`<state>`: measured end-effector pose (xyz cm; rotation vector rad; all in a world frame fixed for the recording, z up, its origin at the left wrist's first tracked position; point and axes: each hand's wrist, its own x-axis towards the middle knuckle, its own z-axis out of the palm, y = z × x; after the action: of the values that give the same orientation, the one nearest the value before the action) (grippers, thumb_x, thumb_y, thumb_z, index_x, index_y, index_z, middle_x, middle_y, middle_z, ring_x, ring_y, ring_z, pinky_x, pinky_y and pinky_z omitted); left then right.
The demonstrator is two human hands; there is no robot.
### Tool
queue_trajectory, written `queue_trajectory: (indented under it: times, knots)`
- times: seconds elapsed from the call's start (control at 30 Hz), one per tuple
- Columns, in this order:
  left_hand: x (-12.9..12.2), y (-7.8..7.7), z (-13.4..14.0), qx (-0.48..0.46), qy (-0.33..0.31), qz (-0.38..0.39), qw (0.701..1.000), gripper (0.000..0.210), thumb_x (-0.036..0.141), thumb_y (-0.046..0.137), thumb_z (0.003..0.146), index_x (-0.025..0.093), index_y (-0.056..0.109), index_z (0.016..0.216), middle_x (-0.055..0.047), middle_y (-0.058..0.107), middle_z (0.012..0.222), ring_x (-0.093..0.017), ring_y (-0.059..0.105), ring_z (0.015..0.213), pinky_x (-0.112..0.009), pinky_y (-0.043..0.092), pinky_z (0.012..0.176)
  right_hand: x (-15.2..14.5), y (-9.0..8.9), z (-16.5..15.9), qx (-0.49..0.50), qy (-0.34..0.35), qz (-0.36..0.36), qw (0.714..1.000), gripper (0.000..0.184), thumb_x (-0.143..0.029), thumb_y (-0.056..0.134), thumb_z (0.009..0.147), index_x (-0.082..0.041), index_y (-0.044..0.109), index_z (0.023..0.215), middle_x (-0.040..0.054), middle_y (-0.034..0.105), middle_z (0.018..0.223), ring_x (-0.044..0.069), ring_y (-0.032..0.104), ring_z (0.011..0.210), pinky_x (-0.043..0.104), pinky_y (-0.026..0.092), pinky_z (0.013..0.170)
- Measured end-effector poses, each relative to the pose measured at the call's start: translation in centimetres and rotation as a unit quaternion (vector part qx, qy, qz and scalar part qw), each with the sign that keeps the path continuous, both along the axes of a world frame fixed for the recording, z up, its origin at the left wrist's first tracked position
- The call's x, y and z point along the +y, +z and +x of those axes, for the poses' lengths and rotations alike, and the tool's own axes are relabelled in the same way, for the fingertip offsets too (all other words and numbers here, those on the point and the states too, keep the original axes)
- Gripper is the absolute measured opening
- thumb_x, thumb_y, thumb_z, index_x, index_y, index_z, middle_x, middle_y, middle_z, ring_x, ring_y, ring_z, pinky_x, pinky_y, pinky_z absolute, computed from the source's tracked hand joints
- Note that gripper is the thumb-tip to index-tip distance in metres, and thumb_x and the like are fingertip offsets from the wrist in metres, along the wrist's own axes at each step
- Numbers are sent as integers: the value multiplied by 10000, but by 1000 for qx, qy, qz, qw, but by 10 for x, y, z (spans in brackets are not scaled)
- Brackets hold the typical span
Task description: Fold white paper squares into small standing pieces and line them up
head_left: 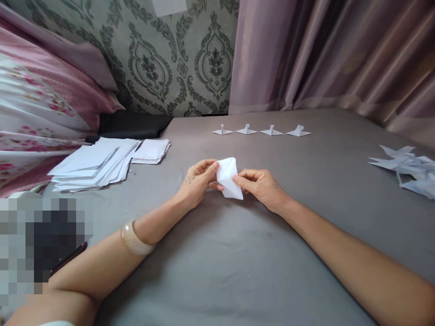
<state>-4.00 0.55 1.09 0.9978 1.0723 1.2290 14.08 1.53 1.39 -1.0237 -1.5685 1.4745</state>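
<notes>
Between both hands, a little above the grey cloth, is a small folded sheet of white paper (228,174) with creases across its face. My left hand (199,181) pinches its left edge, thumb in front and fingers behind. At the right edge, my right hand (260,184) grips the same paper between thumb and fingers. Several folded paper cranes (272,131) stand in a row beyond the hands. Fingers behind the paper are partly hidden.
A stack of white sheets (91,167) lies at the left, beside a smaller pile of squares (151,151). Folded paper pieces (408,170) are heaped at the far right. A black flat item (132,124) rests at the back left. Curtains (272,54) hang behind the grey surface (204,271).
</notes>
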Motion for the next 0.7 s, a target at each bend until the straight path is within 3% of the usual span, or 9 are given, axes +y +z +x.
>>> queue_trajectory:
  times: [0.2, 0.4, 0.57, 0.7]
  knots:
    - [-5, 3, 6, 80, 26, 14, 996, 460, 404, 709, 750, 124, 540, 1073, -103, 644, 968, -190, 648, 809, -249, 549, 536, 3, -3, -1, -19, -83, 50, 995, 316, -458, 687, 697, -171, 595, 599, -29, 536, 625, 94, 457, 584, 252, 372, 592]
    - [-12, 4, 12, 99, -3, 38, 994, 466, 387, 711, 748, 114, 526, 1079, -123, 658, 1018, -206, 638, 911, -295, 524, 710, 0, -7, -6, -71, -127, 157, 977, 313, -405, 643, 757, -179, 545, 564, -22, 489, 619, 100, 436, 570, 260, 355, 566]
    - [-18, 9, 19, 80, -16, 41, 996, 496, 371, 737, 720, 116, 529, 1092, -143, 660, 1086, -228, 621, 1016, -356, 478, 876, -7, -8, -9, -118, -130, 235, 956, 272, -355, 620, 791, -189, 545, 589, -14, 513, 639, 97, 427, 554, 259, 345, 548]
    - [-21, 12, 22, 103, 9, 22, 994, 457, 393, 712, 736, 119, 563, 1070, -122, 687, 996, -232, 645, 939, -376, 483, 858, -13, -7, -13, -150, -120, 271, 943, 306, -361, 617, 813, -192, 532, 573, -12, 523, 634, 95, 430, 554, 259, 341, 556]
